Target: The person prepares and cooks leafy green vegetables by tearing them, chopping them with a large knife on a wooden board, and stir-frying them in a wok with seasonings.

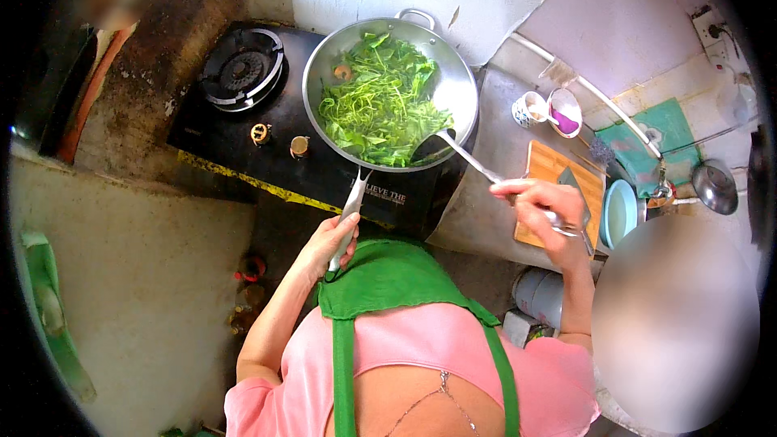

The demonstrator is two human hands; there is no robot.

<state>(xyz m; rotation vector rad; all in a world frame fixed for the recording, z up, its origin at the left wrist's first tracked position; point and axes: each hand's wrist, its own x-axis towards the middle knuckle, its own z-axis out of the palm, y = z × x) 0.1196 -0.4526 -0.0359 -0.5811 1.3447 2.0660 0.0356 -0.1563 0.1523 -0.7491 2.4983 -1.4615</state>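
Observation:
A steel wok (466, 88) sits over the right side of the black gas stove (224, 152), with leafy greens (385, 97) heaped inside. My left hand (335, 241) grips the wok's long metal handle (352, 200). In my right hand (549, 212) is a metal wok spatula (470, 158), held by its shaft above the counter. Its blade rests at the lower right edge of the greens, partly hidden by them. A small orange-brown piece (342, 72) lies at the left of the greens.
Left of the wok is a bare burner (243, 67); two control knobs (299, 146) stand before it. On the right counter lie a wooden cutting board (534, 164) with a cleaver (570, 181), a patterned cup (522, 112), a bowl (573, 100) and a blue basin (609, 212).

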